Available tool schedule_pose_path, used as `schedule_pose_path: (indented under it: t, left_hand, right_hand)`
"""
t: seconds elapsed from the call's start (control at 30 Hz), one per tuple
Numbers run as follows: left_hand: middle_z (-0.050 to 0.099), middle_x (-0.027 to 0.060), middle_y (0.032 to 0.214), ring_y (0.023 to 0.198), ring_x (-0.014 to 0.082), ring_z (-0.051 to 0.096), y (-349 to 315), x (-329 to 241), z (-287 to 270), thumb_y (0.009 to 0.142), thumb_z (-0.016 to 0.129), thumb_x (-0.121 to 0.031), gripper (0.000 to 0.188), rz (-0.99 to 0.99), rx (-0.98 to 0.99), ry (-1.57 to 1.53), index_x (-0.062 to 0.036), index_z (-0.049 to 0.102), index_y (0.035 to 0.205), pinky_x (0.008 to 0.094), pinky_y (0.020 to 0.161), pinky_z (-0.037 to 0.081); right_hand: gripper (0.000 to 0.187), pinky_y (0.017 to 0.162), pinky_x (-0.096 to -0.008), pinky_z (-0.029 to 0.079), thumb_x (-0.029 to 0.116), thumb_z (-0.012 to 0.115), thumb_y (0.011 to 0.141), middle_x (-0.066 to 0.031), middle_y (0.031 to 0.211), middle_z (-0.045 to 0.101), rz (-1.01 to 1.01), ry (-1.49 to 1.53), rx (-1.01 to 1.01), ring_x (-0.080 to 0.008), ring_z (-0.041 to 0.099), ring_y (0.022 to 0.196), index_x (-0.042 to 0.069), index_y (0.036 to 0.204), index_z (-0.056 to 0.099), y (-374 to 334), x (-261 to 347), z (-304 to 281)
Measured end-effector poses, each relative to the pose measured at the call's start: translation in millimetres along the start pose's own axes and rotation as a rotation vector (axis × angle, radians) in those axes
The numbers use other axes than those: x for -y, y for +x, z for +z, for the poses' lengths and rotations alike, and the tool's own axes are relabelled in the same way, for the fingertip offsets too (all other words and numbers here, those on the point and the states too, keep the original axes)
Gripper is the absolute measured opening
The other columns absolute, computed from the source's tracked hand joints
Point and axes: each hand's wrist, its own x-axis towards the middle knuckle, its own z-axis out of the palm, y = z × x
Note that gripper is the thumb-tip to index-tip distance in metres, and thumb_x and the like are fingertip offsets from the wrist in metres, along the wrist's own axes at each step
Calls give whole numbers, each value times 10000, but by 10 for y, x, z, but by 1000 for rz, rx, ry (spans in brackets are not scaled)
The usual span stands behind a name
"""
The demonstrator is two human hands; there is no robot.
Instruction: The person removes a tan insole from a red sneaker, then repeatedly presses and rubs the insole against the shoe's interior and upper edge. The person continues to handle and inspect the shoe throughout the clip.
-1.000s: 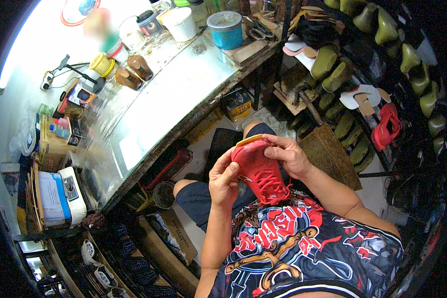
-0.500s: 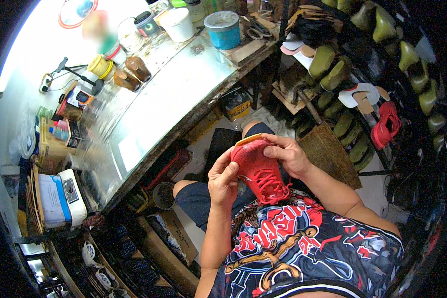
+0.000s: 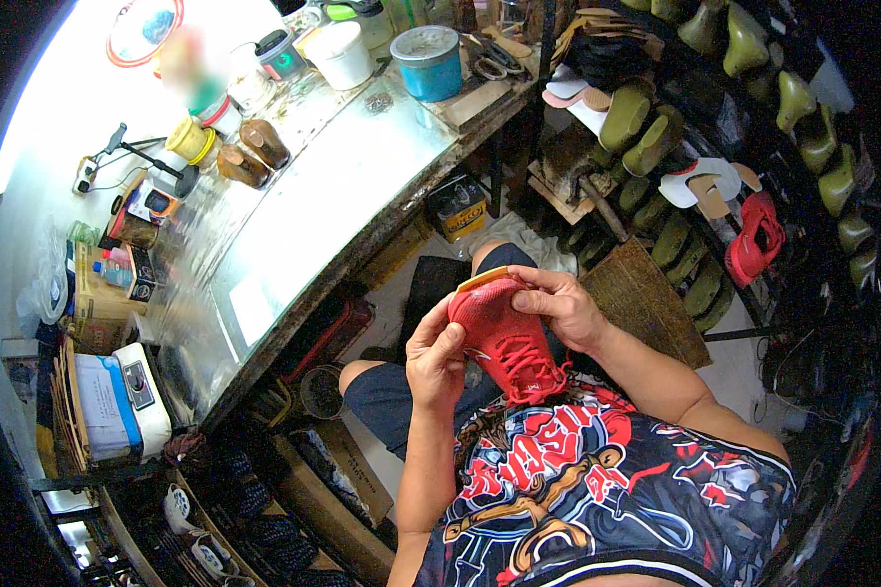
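Between my two hands is a red lace-up shoe (image 3: 504,331), its toe pointing away from me and its laced end close to my shirt. A yellowish-orange strip (image 3: 483,279) runs along the toe edge, looking like the rim of a sole. My left hand (image 3: 436,354) pinches the left side of the toe between thumb and fingers. On the right side, my right hand (image 3: 558,305) presses its thumb onto the upper, with the fingers curled round the toe edge. The underside of the shoe is hidden.
A long workbench (image 3: 362,147) crosses ahead, bearing a blue tub (image 3: 428,70), a white tub (image 3: 340,54) and brown shoe lasts (image 3: 264,144). Right of me hang green lasts (image 3: 626,117) and another red shoe upper (image 3: 754,240). A brown board (image 3: 646,305) lies beside my right forearm.
My view has shifted slightly. Both hands keep their grip on the red shoe, which has moved and tilted only a little.
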Motion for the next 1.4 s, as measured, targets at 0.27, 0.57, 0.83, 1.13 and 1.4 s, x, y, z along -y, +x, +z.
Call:
schedule_pose_path:
  t: [0.27,0.57,0.83,1.13,1.4]
  left_hand:
    - [735,160,1356,1168,200,730,-6,21,4,979,754,-52,488,7,2,-21,34,643,1446,264,940,574]
    - [720,185,1375,1246,255,706,-4,17,-85,988,722,-23,474,-28,13,-28,48,634,1447,371,1095,542]
    - [712,189,1386,1259,270,701,22,29,-63,991,728,-39,483,-6,40,-48,57,623,1453,392,1116,533]
    - [697,188,1407,1299,272,672,40,26,-31,1003,721,-69,466,-2,38,-14,57,627,1442,408,1146,502]
    - [668,174,1437,1314,267,658,95,1,61,1078,668,-170,468,-13,2,78,48,578,1482,427,1164,497]
  right_hand:
    - [422,1091,-321,522,108,751,1007,-62,1293,754,13,-27,-12,-155,693,1174,15,1414,696,-18,35,19]
    - [415,1079,-330,532,112,749,1007,-56,1286,755,7,-13,-4,-155,699,1163,15,1407,700,-5,31,35]
    - [426,1080,-332,532,143,764,1009,-61,1294,750,10,-29,3,-158,699,1164,0,1405,695,2,45,40]
    - [540,1084,-343,538,311,778,1022,-94,1328,735,-37,-169,-68,-163,680,1199,-21,1433,665,-3,-1,32]
    - [435,1059,-306,530,255,729,1062,-37,1279,742,-30,-77,-88,-127,669,1165,-11,1403,692,58,-14,61]
